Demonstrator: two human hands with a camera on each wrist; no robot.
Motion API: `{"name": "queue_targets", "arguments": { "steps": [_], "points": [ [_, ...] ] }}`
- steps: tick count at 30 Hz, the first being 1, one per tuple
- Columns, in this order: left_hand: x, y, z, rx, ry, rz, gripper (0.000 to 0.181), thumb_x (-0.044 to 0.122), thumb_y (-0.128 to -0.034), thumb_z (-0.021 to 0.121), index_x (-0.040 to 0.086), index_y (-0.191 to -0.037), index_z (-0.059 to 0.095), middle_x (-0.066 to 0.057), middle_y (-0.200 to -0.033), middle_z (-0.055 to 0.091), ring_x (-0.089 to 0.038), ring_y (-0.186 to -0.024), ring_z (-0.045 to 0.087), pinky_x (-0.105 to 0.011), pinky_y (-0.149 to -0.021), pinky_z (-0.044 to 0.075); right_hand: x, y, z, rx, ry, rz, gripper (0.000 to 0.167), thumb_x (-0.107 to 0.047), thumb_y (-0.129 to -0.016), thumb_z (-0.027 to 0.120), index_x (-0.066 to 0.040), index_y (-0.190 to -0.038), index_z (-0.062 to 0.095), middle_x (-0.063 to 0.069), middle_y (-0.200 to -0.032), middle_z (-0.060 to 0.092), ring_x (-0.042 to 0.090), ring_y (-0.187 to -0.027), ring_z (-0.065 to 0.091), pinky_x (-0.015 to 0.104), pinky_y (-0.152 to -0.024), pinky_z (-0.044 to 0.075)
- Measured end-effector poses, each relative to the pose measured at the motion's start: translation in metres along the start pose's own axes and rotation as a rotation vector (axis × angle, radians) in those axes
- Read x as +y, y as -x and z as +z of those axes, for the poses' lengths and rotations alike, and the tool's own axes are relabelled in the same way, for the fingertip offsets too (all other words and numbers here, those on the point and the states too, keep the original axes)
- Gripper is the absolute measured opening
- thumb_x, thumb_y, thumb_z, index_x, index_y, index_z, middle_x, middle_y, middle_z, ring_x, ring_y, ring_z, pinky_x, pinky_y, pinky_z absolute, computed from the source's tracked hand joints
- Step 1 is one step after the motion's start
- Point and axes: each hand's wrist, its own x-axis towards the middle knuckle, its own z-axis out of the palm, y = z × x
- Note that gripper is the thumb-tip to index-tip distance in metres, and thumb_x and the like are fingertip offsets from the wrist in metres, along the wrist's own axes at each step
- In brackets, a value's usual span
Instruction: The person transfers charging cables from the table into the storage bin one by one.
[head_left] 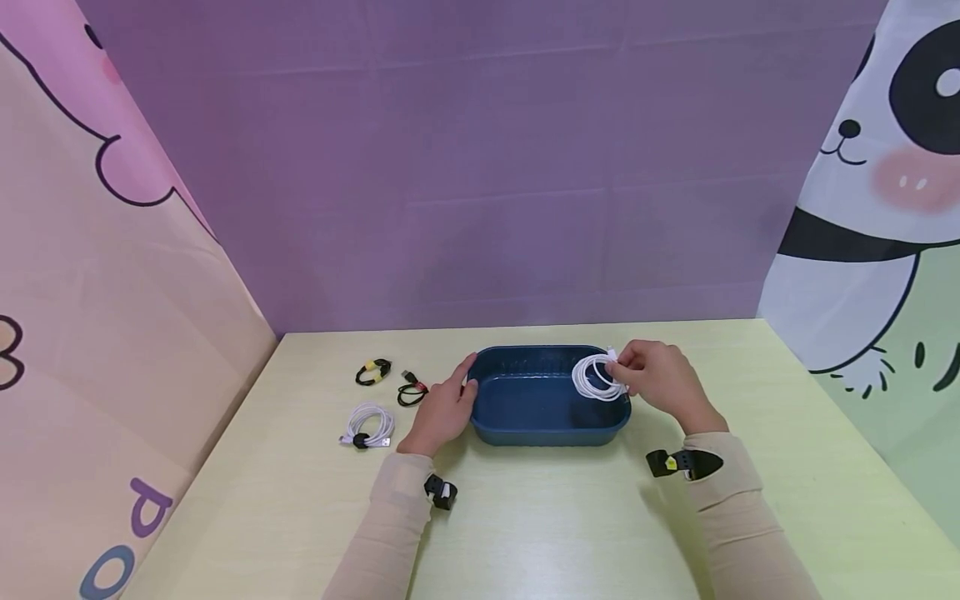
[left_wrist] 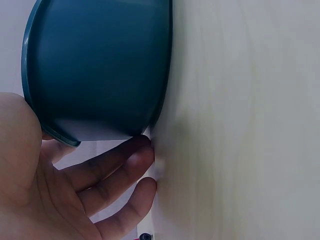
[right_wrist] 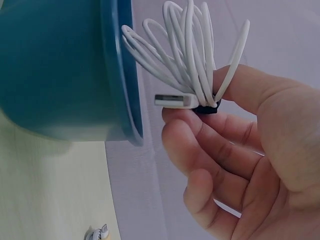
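Right hand [head_left: 663, 381] pinches coiled white cable [head_left: 583, 380] over right end of blue bin [head_left: 547, 437], just left of that hand. Left hand [head_left: 441, 410] grips bin's left end. Left of it, on tabletop [head_left: 525, 517]: second white coil [head_left: 385, 428], two black cables [head_left: 420, 387].

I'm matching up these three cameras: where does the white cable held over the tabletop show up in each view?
Head: the white cable is right of centre, held by the right hand.
Left wrist: not in it.
Right wrist: upper centre, at the fingertips.
Shared landmark: the blue bin, in all three views.
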Motion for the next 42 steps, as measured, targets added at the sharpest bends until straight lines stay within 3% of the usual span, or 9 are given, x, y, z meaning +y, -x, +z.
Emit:
{"name": "queue_targets", "arguments": {
  "steps": [9,19,31,42],
  "points": [
    [0.000,0.000,0.001,-0.002,0.000,-0.006,0.053,0.029,-0.1104,0.042,0.024,-0.162,0.031,0.001,-0.054,0.039,-0.015,-0.044,0.036,-0.028,-0.049,0.029,-0.004,0.001,0.001,-0.031,0.004,0.010,0.021,-0.029,-0.096,0.072,-0.009,-0.091,0.070,0.002,-0.077,0.073,0.022,-0.066,0.068,0.032,-0.064,0.044],
    [0.000,0.000,0.001,0.005,-0.007,0.003,0.053,0.028,-0.1102,0.042,0.021,-0.162,0.032,0.000,-0.059,0.044,-0.015,-0.045,0.038,-0.029,-0.049,0.030,-0.004,0.000,0.006,-0.044,0.020,-0.003,0.019,-0.028,-0.095,0.072,-0.010,-0.090,0.070,-0.001,-0.072,0.070,0.014,-0.060,0.060,0.032,-0.061,0.042],
    [0.001,-0.001,0.001,0.005,-0.019,-0.008,0.053,0.029,-0.1101,0.042,0.023,-0.161,0.032,-0.002,-0.064,0.047,-0.016,-0.049,0.041,-0.030,-0.052,0.033,-0.004,-0.002,0.013,-0.066,0.069,-0.004,0.021,-0.031,-0.095,0.072,-0.010,-0.092,0.070,0.001,-0.076,0.069,0.015,-0.062,0.059,0.030,-0.058,0.044],
    [-0.001,-0.002,0.002,0.004,-0.012,0.000,0.053,0.029,-0.1102,0.042,0.022,-0.162,0.032,0.000,-0.059,0.042,-0.015,-0.047,0.038,-0.029,-0.050,0.030,-0.004,-0.002,0.017,-0.079,0.102,-0.061,0.020,-0.030,-0.094,0.073,-0.011,-0.088,0.071,0.000,-0.077,0.067,0.016,-0.069,0.056,0.029,-0.060,0.043]
  ]
}}
